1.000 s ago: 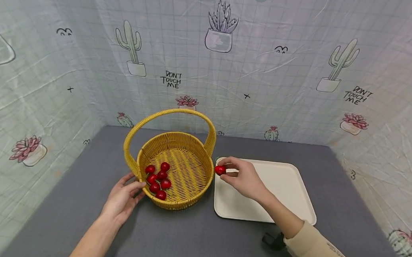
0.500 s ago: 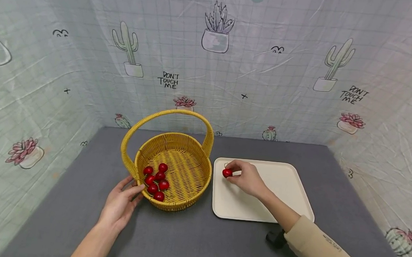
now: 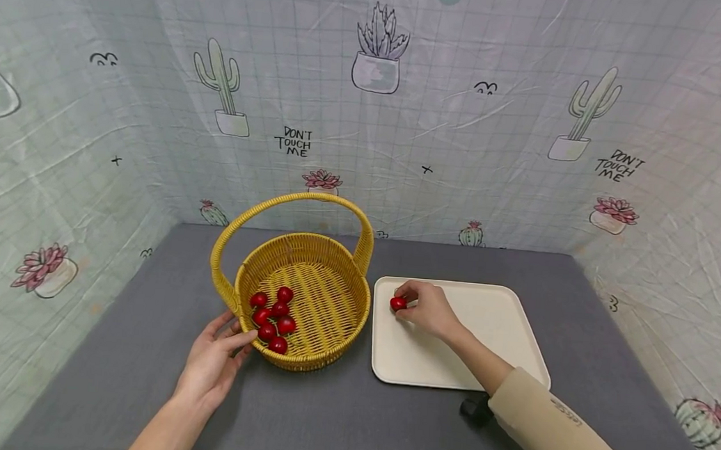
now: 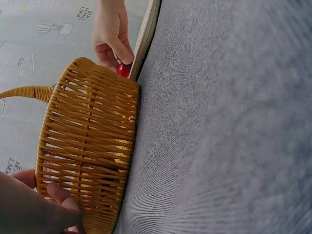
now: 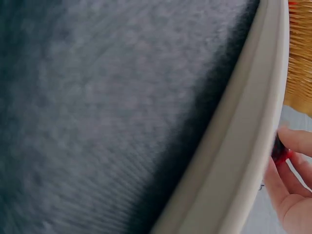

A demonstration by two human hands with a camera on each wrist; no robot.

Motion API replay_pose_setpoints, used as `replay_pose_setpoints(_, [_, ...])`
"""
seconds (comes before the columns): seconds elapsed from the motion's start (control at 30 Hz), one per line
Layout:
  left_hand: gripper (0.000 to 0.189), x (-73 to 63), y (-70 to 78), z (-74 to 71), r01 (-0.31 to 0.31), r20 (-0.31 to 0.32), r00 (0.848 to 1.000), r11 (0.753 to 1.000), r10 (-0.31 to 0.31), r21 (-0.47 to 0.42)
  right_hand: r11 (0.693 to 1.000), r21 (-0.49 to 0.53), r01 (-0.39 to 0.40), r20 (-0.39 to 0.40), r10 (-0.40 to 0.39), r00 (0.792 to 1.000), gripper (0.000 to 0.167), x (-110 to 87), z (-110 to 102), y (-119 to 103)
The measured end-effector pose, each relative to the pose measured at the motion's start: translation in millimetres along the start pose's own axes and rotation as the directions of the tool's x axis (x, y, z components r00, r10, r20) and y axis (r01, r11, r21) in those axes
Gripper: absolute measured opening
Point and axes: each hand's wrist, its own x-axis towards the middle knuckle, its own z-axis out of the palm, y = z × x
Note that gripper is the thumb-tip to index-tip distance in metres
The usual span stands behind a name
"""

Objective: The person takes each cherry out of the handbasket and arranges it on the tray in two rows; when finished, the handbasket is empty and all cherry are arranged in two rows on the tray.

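Observation:
In the head view, my left hand [image 3: 213, 357] grips the near-left side of a yellow wicker basket [image 3: 303, 364], thumb over the rim and fingers along the outer wall. Several red cherries [image 3: 286, 325] lie together in the left part of the basket. My right hand [image 3: 431, 310] pinches a single cherry [image 3: 398, 304] between thumb and fingers, at the left end of a cream tray [image 3: 484, 338]. From the left wrist, that cherry [image 4: 124, 70] shows low by the tray's edge, just past the basket. In the right wrist view the tray's rim partly hides it.
The basket's tall arched handle [image 3: 295, 197] rises over its opening. Basket and tray stand side by side on a grey cloth-covered table [image 3: 334, 425], a narrow gap between them. A small black device [image 3: 476, 411] sits under the right sleeve. Printed curtains [image 3: 430, 132] enclose the back and sides.
My right hand has carried the cherry rightward from beside the basket's rim to the tray's left end, where it has hardly moved in the last half second. My left hand stays at the basket.

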Motion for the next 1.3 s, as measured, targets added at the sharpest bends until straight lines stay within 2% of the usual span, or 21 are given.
replay_pose_setpoints(0.27, [0.068,0.0,-1.6,1.2,-0.005,0.011,1.000,1.000,0.005,-0.014,0.999,-0.007,-0.034,-0.009,0.034,0.999,0.033,0.6,0.9,1.2])
replay_pose_setpoints(0.5, [0.068,0.4,-1.9,1.1,-0.006,0.010,1.000,1.000,0.007,-0.024,1.000,-0.022,0.002,0.000,-0.002,1.000,0.038,1.4,-2.1,2.7])
replay_pose_setpoints(0.67, [0.067,0.5,-1.8,1.5,-0.003,0.007,1.000,1.000,0.004,-0.029,1.000,-0.001,-0.004,0.006,0.004,1.000,0.038,1.5,-9.7,-0.5])
replay_pose_setpoints(0.8, [0.067,0.6,-1.5,1.6,0.000,0.005,1.000,1.000,0.000,-0.031,1.000,0.029,-0.003,0.019,0.002,1.000,0.039,2.1,-18.4,-8.7])
replay_pose_setpoints(1.0, [0.068,0.6,-1.4,1.1,-0.001,0.013,1.000,1.000,0.001,-0.031,0.998,0.040,0.041,0.033,-0.043,0.999,0.035,4.0,-23.6,-25.9])
replay_pose_setpoints(1.3, [0.065,-1.2,-2.6,0.2,-0.010,0.019,1.000,0.999,0.011,-0.034,0.989,0.083,0.120,0.111,-0.129,0.985,0.031,5.9,-15.2,-60.8])
